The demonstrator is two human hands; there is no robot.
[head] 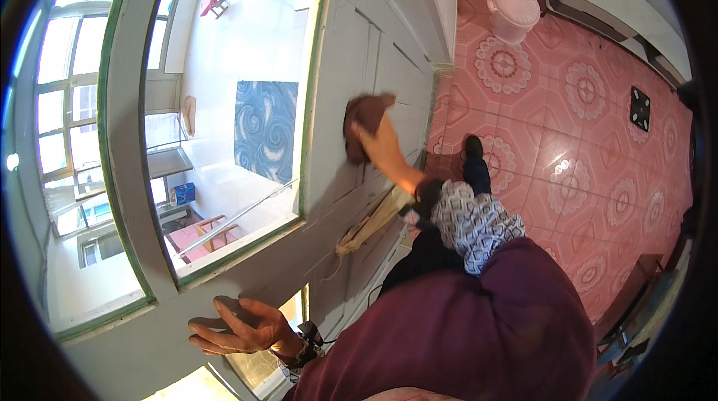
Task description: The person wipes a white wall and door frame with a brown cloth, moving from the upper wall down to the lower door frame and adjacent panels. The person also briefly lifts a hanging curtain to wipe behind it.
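Observation:
A brown cloth lies bunched under my right hand, which presses it against the grey-white door panel beside the glazed opening. Cloth and hand look slightly blurred. My left hand is at the lower left, fingers spread on or close to the painted frame below the large window pane. It holds nothing. Between my hands, a pale cloth or bag hangs against the panel. A patterned sleeve covers my right forearm.
A pinkish lidded bin stands on the pink patterned tile floor, near a long low cabinet. A black bathroom scale lies to the right. Through the glass show a blue swirl-patterned mat and a red stool.

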